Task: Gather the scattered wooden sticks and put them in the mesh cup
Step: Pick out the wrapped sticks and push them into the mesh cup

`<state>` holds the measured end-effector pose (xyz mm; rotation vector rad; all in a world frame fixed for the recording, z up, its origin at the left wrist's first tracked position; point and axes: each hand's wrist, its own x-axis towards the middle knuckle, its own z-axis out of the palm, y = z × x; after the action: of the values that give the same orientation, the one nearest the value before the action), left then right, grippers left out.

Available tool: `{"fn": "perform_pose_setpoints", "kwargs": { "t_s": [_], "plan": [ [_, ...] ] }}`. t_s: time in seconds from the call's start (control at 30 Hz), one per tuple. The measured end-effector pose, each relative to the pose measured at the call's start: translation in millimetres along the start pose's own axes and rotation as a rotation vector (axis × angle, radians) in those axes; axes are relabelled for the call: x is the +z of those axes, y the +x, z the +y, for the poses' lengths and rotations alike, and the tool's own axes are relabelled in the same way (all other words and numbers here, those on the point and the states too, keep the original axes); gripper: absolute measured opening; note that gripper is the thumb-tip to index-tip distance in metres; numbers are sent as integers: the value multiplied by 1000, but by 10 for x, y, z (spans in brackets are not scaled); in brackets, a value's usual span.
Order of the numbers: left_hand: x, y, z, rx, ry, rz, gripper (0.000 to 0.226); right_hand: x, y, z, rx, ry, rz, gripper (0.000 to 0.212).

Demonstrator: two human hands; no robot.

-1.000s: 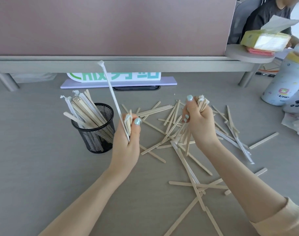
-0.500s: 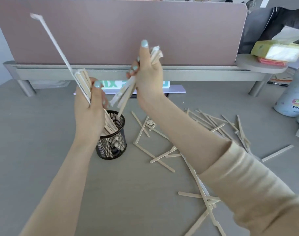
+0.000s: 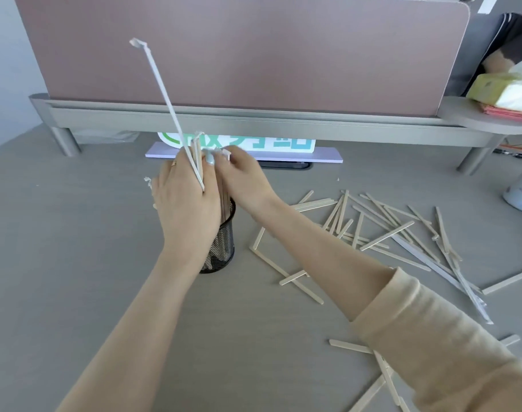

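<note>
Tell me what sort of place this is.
Most likely an office workstation: a grey desk backed by a mauve fabric partition panel on a grey metal shelf rail, with a yellow tissue pack on its end and another person seated behind.

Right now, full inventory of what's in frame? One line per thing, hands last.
mesh cup: one, black, on the desk under the left hand, sticks standing in it.
long wrapped stick: one, white, rising from the left hand's bundle.
scattered wooden sticks: dozens, pale wood, loose on the desk right of the cup.
desk: one, grey.
divider panel: one, dusty pink, behind the desk.
sign: one, white with green print, under the shelf rail.
tissue pack: one, yellow-green, on the right shelf end.
left hand: grips a stick bundle over the cup.
right hand: at the bundle's top; grip unclear.
</note>
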<state>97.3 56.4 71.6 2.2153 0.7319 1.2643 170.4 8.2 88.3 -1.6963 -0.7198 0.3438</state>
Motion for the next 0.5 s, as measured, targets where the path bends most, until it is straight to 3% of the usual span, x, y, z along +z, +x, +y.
{"fn": "perform_pose_setpoints", "kwargs": {
  "t_s": [0.13,0.37,0.5],
  "plan": [
    [9,-9,18,29,43,-34,42,-182,11,-296,-17,218,-24,40],
    [38,-23,17,50,119,-78,28,-193,23,-651,-263,-127,-217,23],
    [-18,-29,10,73,137,-88,31,-230,-1,-468,-251,-66,-34,29]
  ]
}}
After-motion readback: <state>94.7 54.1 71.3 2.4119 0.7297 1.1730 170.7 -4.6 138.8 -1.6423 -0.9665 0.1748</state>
